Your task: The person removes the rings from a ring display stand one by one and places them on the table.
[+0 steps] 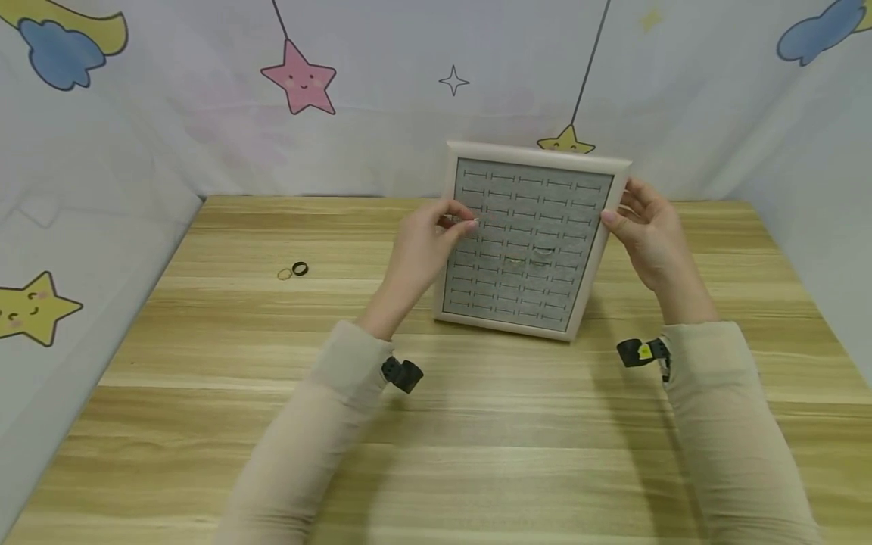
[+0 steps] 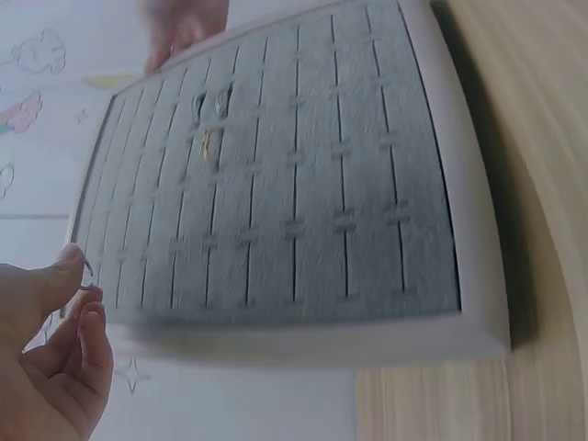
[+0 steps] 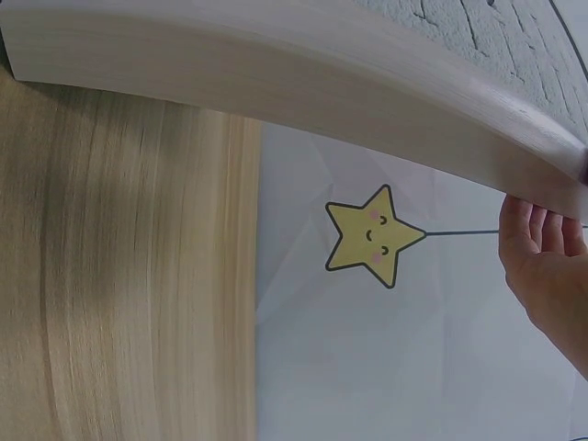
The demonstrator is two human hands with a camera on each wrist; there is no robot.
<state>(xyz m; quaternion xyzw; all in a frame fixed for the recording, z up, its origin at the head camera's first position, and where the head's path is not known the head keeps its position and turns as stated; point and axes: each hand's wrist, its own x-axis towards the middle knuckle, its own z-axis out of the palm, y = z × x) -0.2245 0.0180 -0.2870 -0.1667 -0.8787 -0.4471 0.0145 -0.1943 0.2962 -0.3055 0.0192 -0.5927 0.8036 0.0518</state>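
Note:
A pale-framed ring display board (image 1: 521, 235) with a grey slotted pad stands tilted back on the table. Between thumb and fingertips, my left hand (image 1: 432, 238) pinches a thin ring (image 2: 87, 273) at the board's left side, near the upper slots. My right hand (image 1: 650, 231) grips the right edge of the frame, thumb on the front and fingers behind it. Several rings sit in slots around the middle of the pad, among them a gold ring (image 2: 208, 145) and a silver ring (image 2: 222, 101).
A black ring (image 1: 300, 269) and a thin gold ring (image 1: 284, 275) lie side by side on the wooden table (image 1: 204, 363), left of the board. Behind the table hangs a white curtain (image 1: 395, 129) printed with stars and clouds.

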